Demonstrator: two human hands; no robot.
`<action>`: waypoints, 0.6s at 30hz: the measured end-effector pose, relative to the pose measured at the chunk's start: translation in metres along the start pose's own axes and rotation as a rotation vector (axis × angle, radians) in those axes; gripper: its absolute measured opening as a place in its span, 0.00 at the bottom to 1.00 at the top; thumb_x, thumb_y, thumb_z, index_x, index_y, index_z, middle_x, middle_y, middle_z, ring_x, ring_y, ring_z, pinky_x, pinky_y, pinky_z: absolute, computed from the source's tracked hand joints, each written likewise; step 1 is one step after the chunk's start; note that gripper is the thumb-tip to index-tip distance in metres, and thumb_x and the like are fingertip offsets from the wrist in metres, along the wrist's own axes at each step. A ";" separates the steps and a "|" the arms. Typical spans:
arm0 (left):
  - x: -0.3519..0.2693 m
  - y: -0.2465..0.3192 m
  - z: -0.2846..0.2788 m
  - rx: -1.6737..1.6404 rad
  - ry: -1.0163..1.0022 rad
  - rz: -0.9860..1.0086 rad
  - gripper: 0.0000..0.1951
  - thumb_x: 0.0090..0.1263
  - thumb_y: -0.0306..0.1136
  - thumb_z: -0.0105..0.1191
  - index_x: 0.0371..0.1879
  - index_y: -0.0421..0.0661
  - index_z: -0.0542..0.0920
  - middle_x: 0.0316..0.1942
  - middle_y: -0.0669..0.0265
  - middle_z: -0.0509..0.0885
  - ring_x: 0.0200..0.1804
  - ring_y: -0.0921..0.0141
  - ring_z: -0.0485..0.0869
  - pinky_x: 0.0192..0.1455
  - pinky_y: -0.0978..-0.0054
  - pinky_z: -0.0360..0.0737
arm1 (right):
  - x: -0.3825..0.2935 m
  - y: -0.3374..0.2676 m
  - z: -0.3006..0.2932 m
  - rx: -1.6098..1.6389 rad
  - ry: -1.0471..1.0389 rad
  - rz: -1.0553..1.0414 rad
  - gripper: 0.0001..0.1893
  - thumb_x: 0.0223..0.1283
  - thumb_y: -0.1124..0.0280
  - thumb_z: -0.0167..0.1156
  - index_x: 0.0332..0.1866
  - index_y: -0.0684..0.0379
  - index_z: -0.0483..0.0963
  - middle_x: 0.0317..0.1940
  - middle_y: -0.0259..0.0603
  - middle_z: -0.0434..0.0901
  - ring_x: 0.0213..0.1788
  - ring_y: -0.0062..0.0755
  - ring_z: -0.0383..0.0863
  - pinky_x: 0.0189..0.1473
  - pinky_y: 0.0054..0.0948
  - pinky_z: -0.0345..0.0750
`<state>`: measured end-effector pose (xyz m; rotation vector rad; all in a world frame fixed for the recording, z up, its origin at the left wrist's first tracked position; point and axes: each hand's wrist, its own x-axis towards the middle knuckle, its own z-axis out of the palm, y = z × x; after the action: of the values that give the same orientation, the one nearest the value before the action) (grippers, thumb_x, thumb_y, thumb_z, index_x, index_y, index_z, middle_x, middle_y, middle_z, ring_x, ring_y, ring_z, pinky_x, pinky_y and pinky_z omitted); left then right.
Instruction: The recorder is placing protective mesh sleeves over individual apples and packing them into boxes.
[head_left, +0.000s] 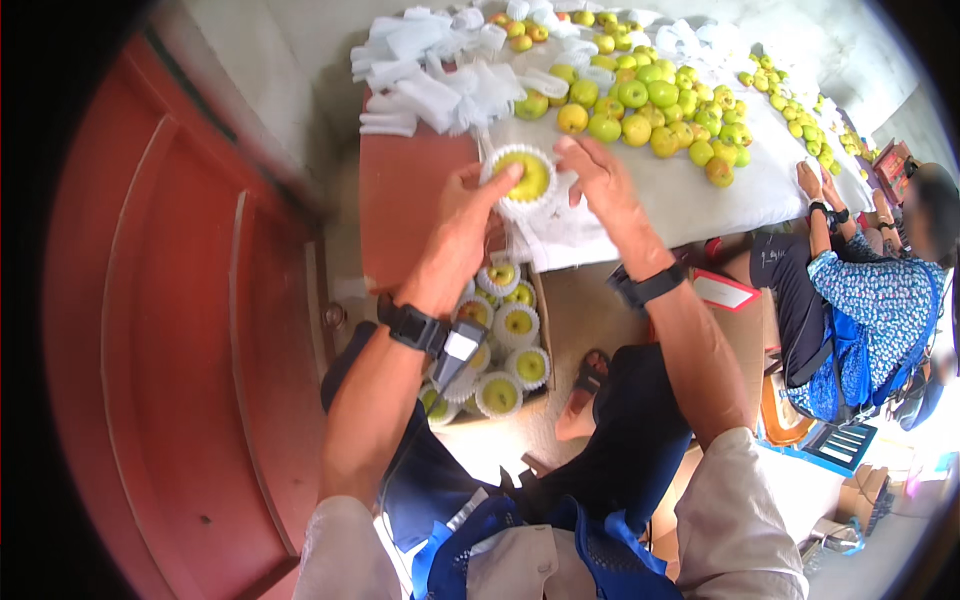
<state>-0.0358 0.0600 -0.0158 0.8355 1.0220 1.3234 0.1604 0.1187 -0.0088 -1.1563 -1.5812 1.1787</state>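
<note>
My left hand (465, 217) grips a yellow-green apple (534, 178) wrapped in a white foam net sleeve (517, 206), the thumb lying across the apple's top. Just to the right of it, my right hand (604, 184) holds nothing, its fingers apart and partly curled; whether a fingertip touches the sleeve I cannot tell. Behind both hands, a heap of loose green and yellow apples (649, 112) covers part of the white cloth (592, 225) on the table. A pile of empty foam net sleeves (431, 82) lies at the table's left end.
Below my left forearm a cardboard box (546, 337) holds several sleeved apples (517, 322). A red panelled door (172, 337) stands at left. At right, a seated person (870, 315) has hands at the table edge, near more loose apples (802, 120). A closed carton (739, 337) stands beside my right arm.
</note>
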 end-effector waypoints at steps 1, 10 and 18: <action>-0.008 0.010 0.000 0.016 -0.049 0.001 0.29 0.72 0.39 0.67 0.64 0.36 0.70 0.56 0.59 0.82 0.55 0.70 0.84 0.56 0.70 0.83 | -0.006 -0.009 0.002 -0.071 -0.041 -0.078 0.32 0.69 0.45 0.61 0.64 0.62 0.73 0.46 0.45 0.81 0.27 0.25 0.76 0.32 0.25 0.74; -0.028 0.015 -0.003 0.307 0.008 -0.059 0.40 0.65 0.45 0.72 0.66 0.32 0.67 0.58 0.53 0.78 0.56 0.66 0.82 0.59 0.69 0.82 | -0.057 -0.037 0.029 -0.710 -0.174 -0.360 0.39 0.54 0.53 0.71 0.72 0.46 0.64 0.56 0.51 0.75 0.51 0.58 0.83 0.54 0.48 0.80; -0.041 0.036 -0.040 0.500 -0.190 0.028 0.43 0.72 0.68 0.54 0.63 0.34 0.73 0.50 0.57 0.85 0.53 0.70 0.81 0.53 0.73 0.77 | -0.090 -0.037 0.043 -0.655 -0.094 -0.438 0.35 0.50 0.58 0.71 0.67 0.43 0.69 0.50 0.50 0.78 0.51 0.58 0.83 0.53 0.47 0.81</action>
<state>-0.0846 0.0196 0.0080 1.3272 1.2092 0.9959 0.1338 0.0176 0.0098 -1.0611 -2.2416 0.4350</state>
